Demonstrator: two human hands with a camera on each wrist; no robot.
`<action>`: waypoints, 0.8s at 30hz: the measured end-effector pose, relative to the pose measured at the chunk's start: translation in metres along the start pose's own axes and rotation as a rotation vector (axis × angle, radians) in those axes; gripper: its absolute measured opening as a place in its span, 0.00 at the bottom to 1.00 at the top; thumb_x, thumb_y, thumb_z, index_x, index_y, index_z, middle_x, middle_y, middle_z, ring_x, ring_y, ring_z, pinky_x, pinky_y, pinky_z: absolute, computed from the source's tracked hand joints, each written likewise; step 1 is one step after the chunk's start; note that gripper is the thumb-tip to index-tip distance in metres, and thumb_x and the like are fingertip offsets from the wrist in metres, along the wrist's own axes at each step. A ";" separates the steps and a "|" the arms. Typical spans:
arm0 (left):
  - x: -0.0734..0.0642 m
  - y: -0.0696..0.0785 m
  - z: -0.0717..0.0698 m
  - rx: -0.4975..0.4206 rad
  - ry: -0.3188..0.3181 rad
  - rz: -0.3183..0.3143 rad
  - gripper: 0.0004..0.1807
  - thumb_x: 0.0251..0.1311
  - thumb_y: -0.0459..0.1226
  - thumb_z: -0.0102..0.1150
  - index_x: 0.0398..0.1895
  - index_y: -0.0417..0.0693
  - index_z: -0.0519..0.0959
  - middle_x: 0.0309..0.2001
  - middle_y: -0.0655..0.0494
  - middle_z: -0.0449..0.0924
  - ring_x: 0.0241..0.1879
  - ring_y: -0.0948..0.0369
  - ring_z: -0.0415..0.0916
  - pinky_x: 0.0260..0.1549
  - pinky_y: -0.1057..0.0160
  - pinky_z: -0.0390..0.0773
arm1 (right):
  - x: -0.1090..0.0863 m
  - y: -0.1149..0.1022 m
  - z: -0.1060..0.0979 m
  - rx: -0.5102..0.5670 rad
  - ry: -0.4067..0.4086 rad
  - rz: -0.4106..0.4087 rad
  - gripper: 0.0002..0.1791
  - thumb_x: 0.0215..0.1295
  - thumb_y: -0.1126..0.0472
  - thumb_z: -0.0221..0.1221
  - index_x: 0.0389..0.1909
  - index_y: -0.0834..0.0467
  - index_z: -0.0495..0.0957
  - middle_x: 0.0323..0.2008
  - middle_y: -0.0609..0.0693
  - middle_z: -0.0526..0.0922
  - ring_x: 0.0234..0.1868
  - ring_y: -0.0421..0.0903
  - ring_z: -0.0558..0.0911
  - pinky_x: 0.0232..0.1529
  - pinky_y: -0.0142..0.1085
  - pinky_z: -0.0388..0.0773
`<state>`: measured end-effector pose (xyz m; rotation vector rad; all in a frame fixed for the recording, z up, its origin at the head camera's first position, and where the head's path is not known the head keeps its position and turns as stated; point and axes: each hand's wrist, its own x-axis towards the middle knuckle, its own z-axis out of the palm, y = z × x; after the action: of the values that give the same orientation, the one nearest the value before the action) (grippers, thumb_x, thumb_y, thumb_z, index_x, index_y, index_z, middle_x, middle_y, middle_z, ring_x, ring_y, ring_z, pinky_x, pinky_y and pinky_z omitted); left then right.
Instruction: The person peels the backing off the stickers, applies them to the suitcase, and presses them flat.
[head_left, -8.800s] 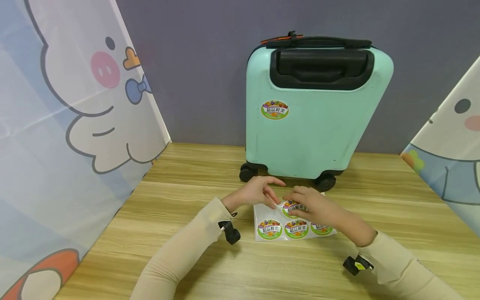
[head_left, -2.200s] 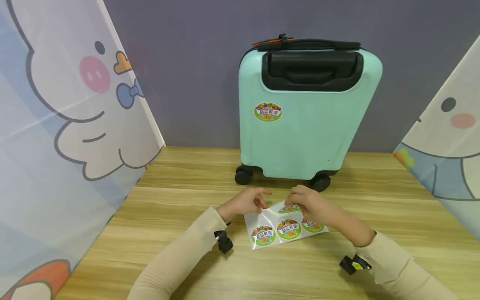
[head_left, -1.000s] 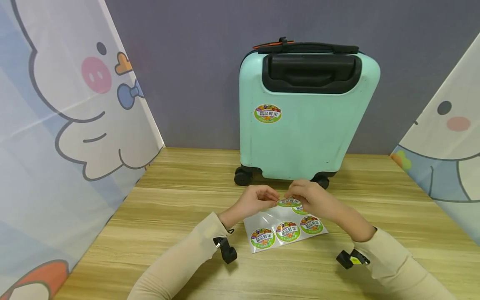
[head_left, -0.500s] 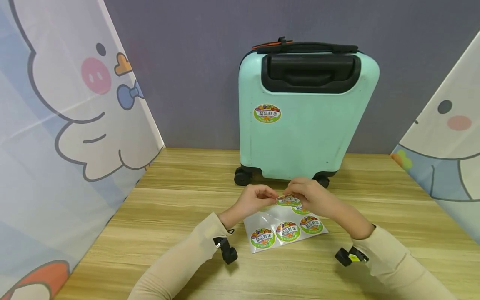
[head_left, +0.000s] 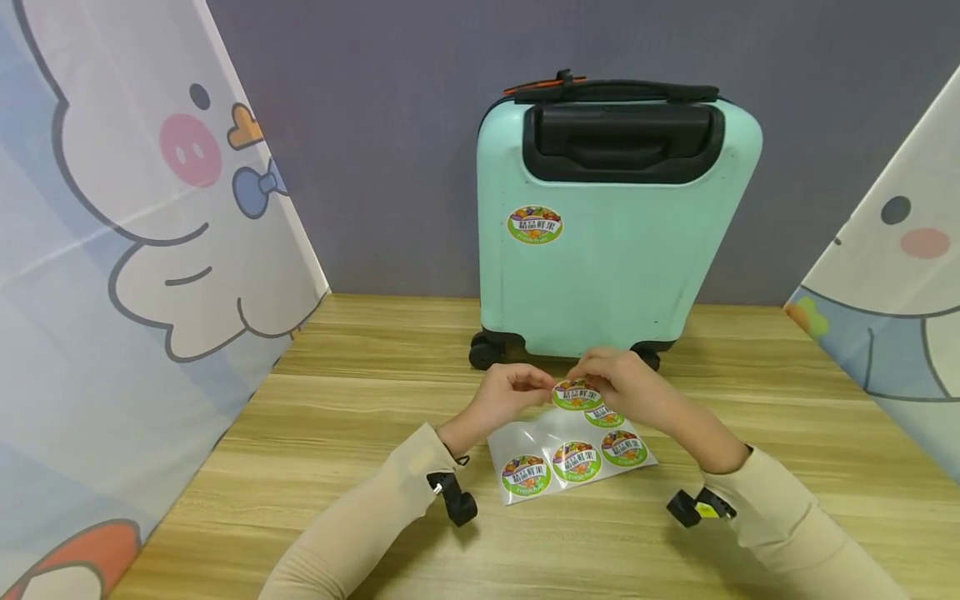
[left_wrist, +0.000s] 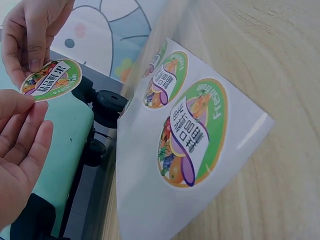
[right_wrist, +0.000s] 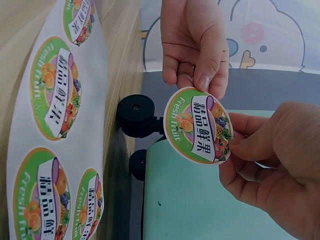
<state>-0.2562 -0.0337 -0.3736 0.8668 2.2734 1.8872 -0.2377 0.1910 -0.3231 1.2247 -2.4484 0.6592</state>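
Observation:
A loose oval fruit sticker with a green rim and a white banner is held above the sticker sheet, its printed face toward me. My left hand pinches its left edge between thumb and finger. On the opposite edge, my right hand pinches it too, as the right wrist view shows with the sticker between both hands. Below lies the white sticker sheet, slightly turned on the table, with several like stickers on it and a bare stretch at its upper left.
Behind the hands stands a mint-green suitcase on black wheels, with one matching sticker on its upper left. Wood-grain table surrounds the sheet. A grey wall and cartoon-printed cloths enclose the sides.
Earlier the sticker was on the sheet; the right hand peeled it off, and the left hand then took its other edge. In the last second both hands raised it slightly and tilted its face more toward me.

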 end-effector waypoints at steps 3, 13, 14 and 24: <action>0.001 0.000 0.000 -0.002 0.014 -0.001 0.07 0.59 0.25 0.66 0.40 0.31 0.85 0.37 0.42 0.87 0.33 0.63 0.83 0.34 0.68 0.82 | 0.001 0.000 -0.001 0.006 0.002 0.016 0.18 0.54 0.86 0.58 0.37 0.64 0.85 0.32 0.49 0.82 0.29 0.41 0.77 0.27 0.31 0.75; 0.002 0.003 -0.003 -0.009 0.032 0.008 0.07 0.60 0.25 0.65 0.41 0.30 0.85 0.36 0.42 0.87 0.33 0.60 0.85 0.35 0.66 0.83 | 0.004 -0.001 -0.005 0.018 -0.009 0.064 0.20 0.55 0.86 0.56 0.38 0.64 0.86 0.30 0.47 0.80 0.27 0.37 0.72 0.25 0.31 0.72; 0.002 0.004 -0.003 -0.013 0.034 0.005 0.07 0.60 0.25 0.65 0.41 0.31 0.85 0.36 0.42 0.87 0.33 0.61 0.85 0.35 0.66 0.83 | 0.005 -0.002 -0.005 0.019 -0.007 0.066 0.20 0.55 0.87 0.55 0.38 0.64 0.86 0.30 0.47 0.80 0.27 0.37 0.72 0.25 0.31 0.72; 0.005 0.010 -0.007 -0.050 0.056 0.016 0.08 0.60 0.27 0.66 0.42 0.31 0.85 0.37 0.42 0.87 0.31 0.64 0.83 0.39 0.47 0.84 | 0.012 -0.002 -0.010 0.034 0.041 0.055 0.20 0.54 0.87 0.55 0.38 0.65 0.86 0.29 0.48 0.80 0.25 0.37 0.71 0.25 0.31 0.72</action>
<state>-0.2598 -0.0365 -0.3616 0.8386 2.2455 1.9907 -0.2421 0.1876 -0.3081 1.1488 -2.4544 0.7367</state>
